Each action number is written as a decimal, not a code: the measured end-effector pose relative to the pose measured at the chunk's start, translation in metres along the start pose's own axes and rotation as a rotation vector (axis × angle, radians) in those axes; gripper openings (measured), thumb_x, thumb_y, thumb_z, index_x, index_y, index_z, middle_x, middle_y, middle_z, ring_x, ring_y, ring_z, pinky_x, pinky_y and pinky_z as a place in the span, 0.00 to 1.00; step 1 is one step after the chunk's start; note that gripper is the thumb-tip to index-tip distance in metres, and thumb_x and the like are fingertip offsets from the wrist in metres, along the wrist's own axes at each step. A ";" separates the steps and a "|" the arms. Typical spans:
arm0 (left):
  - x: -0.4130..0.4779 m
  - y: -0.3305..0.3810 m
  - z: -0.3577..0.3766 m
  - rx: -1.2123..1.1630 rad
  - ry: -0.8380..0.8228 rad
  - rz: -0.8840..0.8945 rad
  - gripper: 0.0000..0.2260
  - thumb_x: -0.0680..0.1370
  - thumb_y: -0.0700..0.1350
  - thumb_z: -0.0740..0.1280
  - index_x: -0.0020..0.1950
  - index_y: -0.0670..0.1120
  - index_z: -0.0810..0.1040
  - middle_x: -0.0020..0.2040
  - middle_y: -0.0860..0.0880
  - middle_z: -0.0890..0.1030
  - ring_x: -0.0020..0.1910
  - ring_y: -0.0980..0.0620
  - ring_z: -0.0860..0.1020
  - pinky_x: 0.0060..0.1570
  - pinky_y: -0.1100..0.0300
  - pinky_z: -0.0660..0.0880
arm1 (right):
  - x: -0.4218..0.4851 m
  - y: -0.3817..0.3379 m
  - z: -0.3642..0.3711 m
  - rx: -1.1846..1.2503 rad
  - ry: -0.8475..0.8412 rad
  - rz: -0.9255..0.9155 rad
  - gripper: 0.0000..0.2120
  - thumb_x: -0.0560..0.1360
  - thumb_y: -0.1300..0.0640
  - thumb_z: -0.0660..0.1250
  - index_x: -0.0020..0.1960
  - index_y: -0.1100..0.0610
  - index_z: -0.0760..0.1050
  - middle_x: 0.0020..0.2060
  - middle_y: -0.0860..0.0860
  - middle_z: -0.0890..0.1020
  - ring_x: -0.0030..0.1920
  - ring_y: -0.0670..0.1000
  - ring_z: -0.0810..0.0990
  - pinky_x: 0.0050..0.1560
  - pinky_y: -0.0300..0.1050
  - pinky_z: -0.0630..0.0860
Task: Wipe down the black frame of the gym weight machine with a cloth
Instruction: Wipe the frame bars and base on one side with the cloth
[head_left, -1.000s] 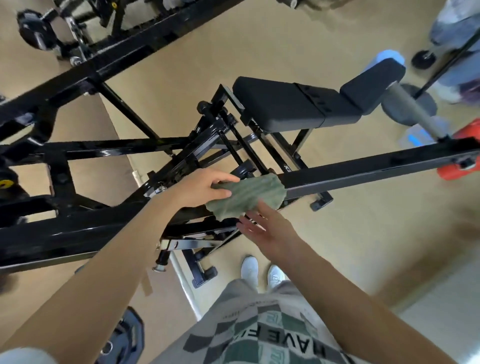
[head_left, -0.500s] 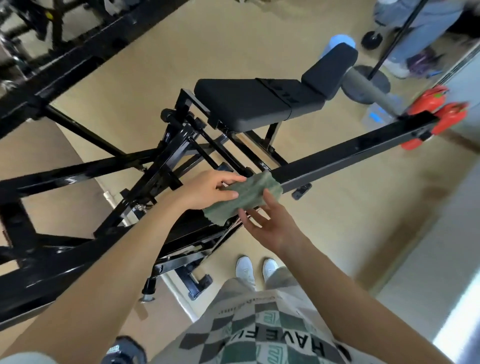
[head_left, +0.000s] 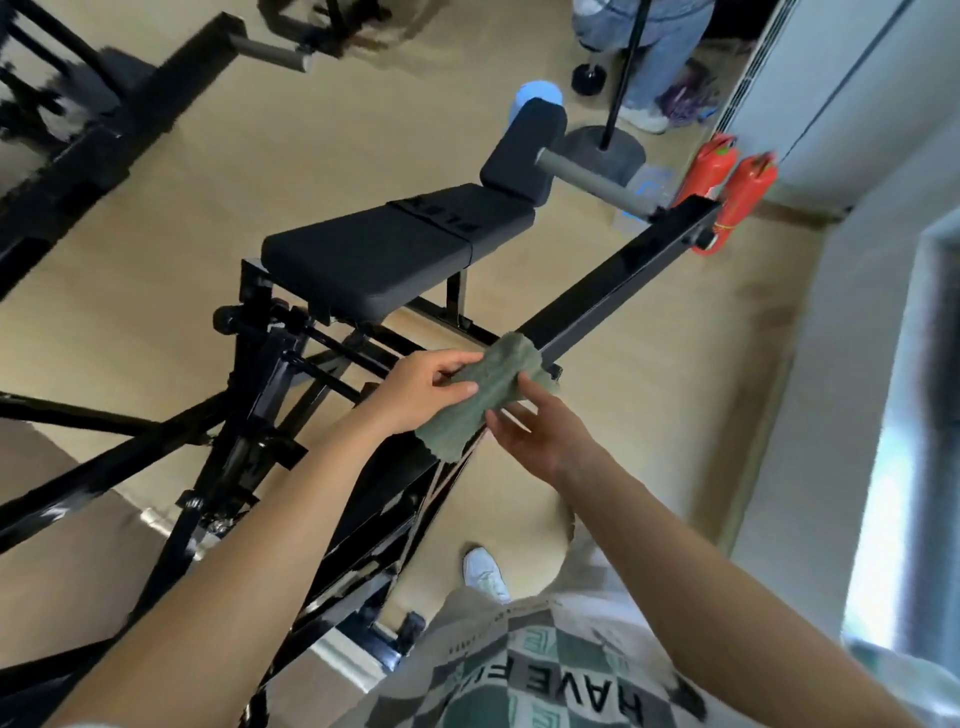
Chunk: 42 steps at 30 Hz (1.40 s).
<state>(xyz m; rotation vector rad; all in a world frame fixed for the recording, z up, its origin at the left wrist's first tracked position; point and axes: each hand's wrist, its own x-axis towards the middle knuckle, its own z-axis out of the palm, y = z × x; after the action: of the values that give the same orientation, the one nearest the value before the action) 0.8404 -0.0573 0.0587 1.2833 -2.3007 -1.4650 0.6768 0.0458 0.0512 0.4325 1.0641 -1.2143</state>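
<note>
Up comes the right hand (head_left: 540, 436), straight fingers (head_left: 535, 397) touching the green cloth (head_left: 493, 389) from the near side; left hand (head_left: 421, 389) grips that cloth, draped over the black frame bar (head_left: 623, 275) between both hands.

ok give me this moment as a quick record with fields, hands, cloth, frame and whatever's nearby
cloth: green cloth, draped over the black frame bar
left hand: left hand grips the cloth between thumb and fingers
right hand: right hand, fingers nearly straight, fingertips touching the cloth
bar: slants up and right towards two red cylinders by its far end
bench: black padded bench, to the left of the bar
background: legs in jeans at the top edge
</note>
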 end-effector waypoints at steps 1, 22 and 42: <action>0.008 0.004 0.003 0.000 0.000 0.002 0.22 0.80 0.47 0.71 0.73 0.53 0.74 0.66 0.57 0.79 0.55 0.73 0.75 0.54 0.71 0.75 | 0.003 -0.008 -0.001 -0.015 0.005 -0.012 0.15 0.76 0.55 0.74 0.59 0.60 0.77 0.53 0.60 0.82 0.59 0.60 0.81 0.51 0.50 0.84; 0.215 0.122 0.079 0.206 0.128 -0.061 0.23 0.77 0.54 0.72 0.71 0.56 0.76 0.65 0.55 0.81 0.58 0.55 0.79 0.54 0.59 0.75 | 0.087 -0.266 -0.038 -0.177 0.049 -0.076 0.18 0.76 0.58 0.74 0.63 0.63 0.75 0.56 0.60 0.80 0.51 0.60 0.84 0.41 0.48 0.83; 0.334 0.145 0.093 -0.091 -0.119 -0.037 0.18 0.75 0.46 0.76 0.64 0.53 0.78 0.62 0.56 0.80 0.66 0.56 0.77 0.67 0.49 0.75 | 0.110 -0.324 -0.048 -0.124 0.214 -0.207 0.11 0.78 0.58 0.72 0.58 0.61 0.79 0.49 0.56 0.85 0.47 0.54 0.82 0.48 0.47 0.83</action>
<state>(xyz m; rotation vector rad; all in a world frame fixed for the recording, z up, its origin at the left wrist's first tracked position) 0.4976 -0.2062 0.0196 1.2521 -2.2636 -1.6805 0.3603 -0.0896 0.0171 0.3686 1.3878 -1.2960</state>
